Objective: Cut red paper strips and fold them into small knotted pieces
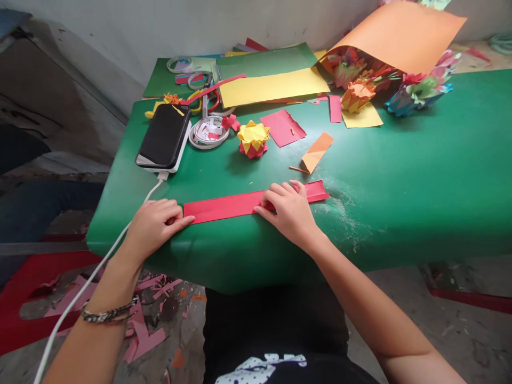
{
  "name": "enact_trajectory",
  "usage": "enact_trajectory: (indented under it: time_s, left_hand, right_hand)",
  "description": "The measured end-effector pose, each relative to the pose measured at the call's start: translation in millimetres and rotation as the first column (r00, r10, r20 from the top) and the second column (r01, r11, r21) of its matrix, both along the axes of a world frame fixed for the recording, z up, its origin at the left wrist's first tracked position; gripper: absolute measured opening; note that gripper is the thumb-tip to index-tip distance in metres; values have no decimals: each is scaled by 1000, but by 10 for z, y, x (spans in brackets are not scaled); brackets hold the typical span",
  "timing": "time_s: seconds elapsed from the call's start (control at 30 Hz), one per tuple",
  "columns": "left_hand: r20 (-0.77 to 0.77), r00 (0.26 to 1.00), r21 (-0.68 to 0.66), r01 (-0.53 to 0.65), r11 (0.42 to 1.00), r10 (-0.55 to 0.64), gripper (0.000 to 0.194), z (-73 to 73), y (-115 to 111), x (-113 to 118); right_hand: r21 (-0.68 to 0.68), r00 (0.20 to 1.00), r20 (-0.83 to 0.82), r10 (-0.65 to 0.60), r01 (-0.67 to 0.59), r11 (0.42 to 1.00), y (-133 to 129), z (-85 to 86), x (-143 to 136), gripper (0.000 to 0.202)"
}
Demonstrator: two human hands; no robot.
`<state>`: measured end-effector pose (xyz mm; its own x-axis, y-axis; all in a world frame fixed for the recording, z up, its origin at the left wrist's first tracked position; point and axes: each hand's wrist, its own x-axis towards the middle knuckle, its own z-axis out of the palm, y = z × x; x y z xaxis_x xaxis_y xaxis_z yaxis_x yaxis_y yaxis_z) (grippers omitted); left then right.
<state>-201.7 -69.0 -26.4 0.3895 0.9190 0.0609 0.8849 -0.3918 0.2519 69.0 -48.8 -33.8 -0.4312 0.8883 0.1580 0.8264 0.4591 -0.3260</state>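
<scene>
A long red paper strip (224, 207) lies slightly slanted near the front edge of the green table. At its left end, my left hand (158, 224) is closed, with the thumb resting on the strip's corner and the fingers curled behind. My right hand (290, 210) grips the strip right of its middle, fingers bent over the far edge and thumb at the near edge. Beyond that hand, the strip's right end looks folded up along its edges. Behind the strip stands a small yellow and red folded-paper piece (254, 140).
A phone on a white power bank (164, 136) has a white cable (100, 266) running off the table's left side. Tape rolls (208, 133), scissors (205, 98), paper sheets (276, 86) and paper flowers (420, 96) lie farther back. Paper scraps (144, 336) litter the floor.
</scene>
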Motion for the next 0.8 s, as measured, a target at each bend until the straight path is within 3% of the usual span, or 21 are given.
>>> enact_trajectory:
  time_s: [0.1, 0.2, 0.23, 0.33, 0.43, 0.6, 0.8]
  left_hand:
    - [21, 999, 66, -39, 997, 38, 33, 8, -61, 17]
    - [7, 987, 331, -155, 931, 162, 15, 9, -175, 271]
    - [-5, 987, 381, -146, 913, 160, 17, -3, -221, 410]
    - [-122, 990, 311, 107, 944, -72, 37, -94, -351, 875]
    - [-150, 986, 271, 111, 956, -72, 56, -207, -437, 1174]
    - [-146, 988, 244, 92, 965, -57, 53, -240, -492, 1170]
    - [-92, 995, 252, 64, 966, -42, 52, -215, -499, 1124]
  right_hand:
    - [14, 1000, -8, 3, -3, 1000, 5, -11, -3, 20]
    - [20, 1000, -19, 6, -5, 1000, 8, -15, -2, 21]
    - [20, 1000, -22, 6, -6, 1000, 8, -15, -1, 20]
    - [17, 1000, -26, 1, -1, 1000, 7, -12, -4, 19]
    - [12, 999, -34, 13, -13, 1000, 13, -8, -1, 18]
    - [-8, 993, -89, 74, -75, 997, 54, 11, 126, 15]
    - [-44, 994, -111, 24, -29, 999, 107, 24, 454, 15]
